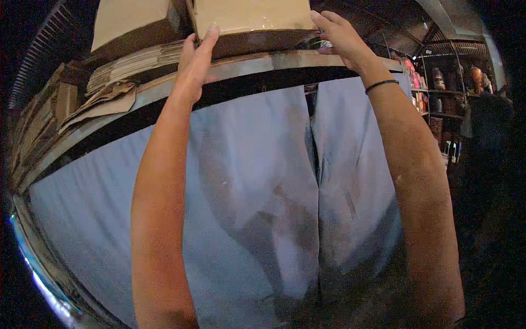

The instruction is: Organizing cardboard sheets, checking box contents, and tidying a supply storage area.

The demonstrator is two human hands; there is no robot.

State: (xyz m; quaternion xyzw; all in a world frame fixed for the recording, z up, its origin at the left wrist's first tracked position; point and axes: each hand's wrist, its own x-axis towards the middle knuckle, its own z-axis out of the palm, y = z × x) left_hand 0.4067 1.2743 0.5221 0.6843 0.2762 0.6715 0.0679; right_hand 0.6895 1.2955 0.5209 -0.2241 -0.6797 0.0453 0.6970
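Observation:
Both arms reach up to a cardboard box (252, 16) with shiny clear tape on its front, at the top edge of the view. My left hand (198, 63) grips its lower left corner, thumb up against the front face. At the right end, my right hand (341, 39) has its fingers against the box's side; a dark band circles that wrist. The box's underside is in shadow just over a shelf edge (241, 67). Its upper part is out of view.
Left of it, another cardboard box (131, 24) rests on a stack of flattened cardboard (134, 68). A torn brown sheet (104, 104) hangs over the shelf's edge. Pale blue curtains (252, 164) hang below. Racks of goods (444, 88) stand at the far right.

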